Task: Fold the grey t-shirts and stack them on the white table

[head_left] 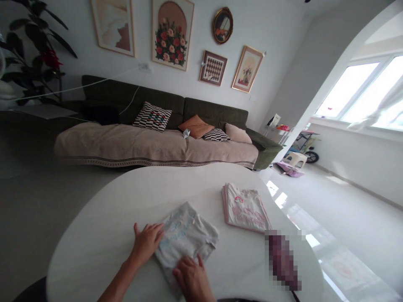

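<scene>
A folded light grey T-shirt [185,235] with pale blue lettering lies on the white round table [103,226] in front of me. My left hand [146,243] rests flat on the shirt's left edge, fingers spread. Pressing on the near edge of the same shirt is my right hand [192,279], its fingers lying flat. A second folded shirt, pink and white with a small rainbow print [244,206], lies to the right, apart from both hands.
A blurred-out dark object [283,260] lies near the table's right edge. Behind the table stands a dark green sofa [214,112] with a beige cover and several cushions. A plant [31,54] is at far left, with windows at right.
</scene>
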A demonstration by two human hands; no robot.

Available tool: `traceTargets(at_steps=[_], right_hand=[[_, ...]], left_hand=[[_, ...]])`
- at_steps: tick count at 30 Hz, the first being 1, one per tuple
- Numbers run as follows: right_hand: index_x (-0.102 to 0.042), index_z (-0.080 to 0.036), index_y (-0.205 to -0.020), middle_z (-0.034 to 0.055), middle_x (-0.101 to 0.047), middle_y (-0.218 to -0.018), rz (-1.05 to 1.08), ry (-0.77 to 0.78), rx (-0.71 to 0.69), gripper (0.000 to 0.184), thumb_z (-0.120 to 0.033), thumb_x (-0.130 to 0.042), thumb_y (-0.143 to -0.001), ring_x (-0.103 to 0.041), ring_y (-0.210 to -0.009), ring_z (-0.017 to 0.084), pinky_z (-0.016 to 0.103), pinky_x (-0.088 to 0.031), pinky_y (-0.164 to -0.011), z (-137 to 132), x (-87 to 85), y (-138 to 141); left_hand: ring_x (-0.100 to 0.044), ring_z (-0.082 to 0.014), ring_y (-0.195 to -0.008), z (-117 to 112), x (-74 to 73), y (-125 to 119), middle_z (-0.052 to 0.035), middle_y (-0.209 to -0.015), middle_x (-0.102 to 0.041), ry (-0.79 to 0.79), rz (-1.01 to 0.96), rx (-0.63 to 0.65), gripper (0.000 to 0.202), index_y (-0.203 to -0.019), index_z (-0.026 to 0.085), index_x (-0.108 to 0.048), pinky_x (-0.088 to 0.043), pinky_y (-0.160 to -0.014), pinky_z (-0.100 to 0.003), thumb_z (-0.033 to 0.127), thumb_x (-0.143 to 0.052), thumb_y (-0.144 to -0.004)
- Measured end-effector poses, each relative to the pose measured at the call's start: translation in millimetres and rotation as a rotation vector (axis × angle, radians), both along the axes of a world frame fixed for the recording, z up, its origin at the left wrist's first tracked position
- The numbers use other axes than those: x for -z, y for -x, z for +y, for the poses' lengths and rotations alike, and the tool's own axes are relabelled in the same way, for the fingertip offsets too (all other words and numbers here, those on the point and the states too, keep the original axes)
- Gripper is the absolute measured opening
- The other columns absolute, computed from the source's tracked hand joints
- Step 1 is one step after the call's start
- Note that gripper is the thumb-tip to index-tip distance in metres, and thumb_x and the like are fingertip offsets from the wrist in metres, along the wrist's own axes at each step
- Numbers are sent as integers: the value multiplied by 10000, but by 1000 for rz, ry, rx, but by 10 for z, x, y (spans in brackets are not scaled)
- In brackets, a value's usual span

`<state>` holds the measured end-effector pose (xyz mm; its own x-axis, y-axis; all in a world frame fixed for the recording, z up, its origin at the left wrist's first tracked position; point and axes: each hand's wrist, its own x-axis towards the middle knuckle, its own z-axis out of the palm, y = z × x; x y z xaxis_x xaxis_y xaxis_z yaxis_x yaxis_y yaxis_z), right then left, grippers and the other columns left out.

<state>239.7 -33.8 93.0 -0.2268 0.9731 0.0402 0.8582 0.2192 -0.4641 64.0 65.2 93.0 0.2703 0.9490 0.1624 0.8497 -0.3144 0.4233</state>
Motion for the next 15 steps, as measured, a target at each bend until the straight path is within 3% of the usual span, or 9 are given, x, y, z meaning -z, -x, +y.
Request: traceTargets(at_steps=[2, 4, 6, 8, 9, 11, 13, 15], right_hand=[[-635, -216, -739, 18, -679, -831, -102, -8, 76, 256, -141, -432, -878, -635, -877, 183, 544, -252, -1027, 93, -79, -319], [-651, -204, -756, 60, -688, -886, -195, -27, 171, 290, -87, -406, -856, -589, -1030, 228, 580, -166, -1043, 258, -129, -562], [-665, -177, -848, 120, -670, -1025, -242, -37, 251, 313, -49, -379, -833, -463, -1205, 283, 632, -121, -1024, 440, -160, -690], [-640, -139, -1003, 166, -582, -1212, -252, -34, 297, 351, -40, -354, -825, -369, -1280, 308, 644, -167, -1002, 563, -179, -714], [-605, -128, -1093, 171, -514, -1298, -244, -41, 313, 379, -52, -338, -835, -351, -1292, 306, 625, -206, -1000, 585, -179, -696], [-495, -134, -1258, 139, -372, -1418, -209, -85, 347, 425, -120, -306, -878, -295, -1327, 279, 555, -265, -1013, 537, -139, -634], [-359, -151, -1368, 106, -280, -1465, -163, -139, 382, 463, -233, -277, -920, -222, -1358, 259, 518, -275, -1027, 399, -25, -568], [-279, -159, -1408, 103, -253, -1472, -130, -142, 403, 515, -351, -275, -930, -190, -1365, 272, 541, -262, -1028, 234, 145, -526]], left_hand=[[-597, -266, -947, -317, 71, -64, -66, -995, -701, 4, 21, 55, 310, -1005, 261, -663, -145, -997, -662, 355, -392, -888], [-612, -261, -945, -645, 173, -242, -74, -994, -701, 41, -1, 217, 321, -1056, 261, -653, -281, -1001, -586, 385, -415, -880], [-612, -245, -997, -888, 257, -464, -66, -1101, -672, 89, -63, 449, 358, -1172, 285, -594, -416, -970, -446, 401, -465, -859], [-581, -228, -1080, -966, 272, -631, -39, -1222, -609, 99, -99, 586, 400, -1232, 311, -545, -462, -949, -357, 418, -477, -854], [-541, -231, -1140, -939, 252, -669, -32, -1279, -565, 76, -98, 585, 415, -1260, 311, -519, -451, -969, -362, 422, -455, -865], [-399, -265, -1273, -792, 190, -645, -48, -1383, -449, -12, -66, 463, 469, -1341, 277, -421, -382, -1026, -446, 418, -390, -895], [-249, -310, -1342, -611, 157, -523, -80, -1449, -326, -87, -8, 304, 539, -1399, 238, -303, -320, -1031, -542, 437, -360, -901], [-202, -331, -1352, -484, 202, -376, -96, -1470, -266, -76, 61, 222, 579, -1410, 227, -260, -299, -1018, -580, 466, -361, -892]])
